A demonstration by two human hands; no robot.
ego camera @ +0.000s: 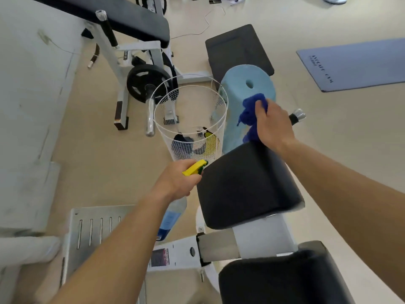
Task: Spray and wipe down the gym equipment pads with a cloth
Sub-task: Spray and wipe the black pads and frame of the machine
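The spray bottle (pixel 172 217) is gripped in the left hand (pixel 175 181), fingers curled round its neck, nozzle just beside the black pad (pixel 247 183). The cloth (pixel 249 113) is clutched in the right hand (pixel 274 126), fingers curled, and held against the blue roller (pixel 241 84) beyond that pad. A wire basket (pixel 225 104) is noted left of the roller.

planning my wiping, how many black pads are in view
4 black pads: one top left, one upper centre, one at centre, one bottom right; others may be hidden.
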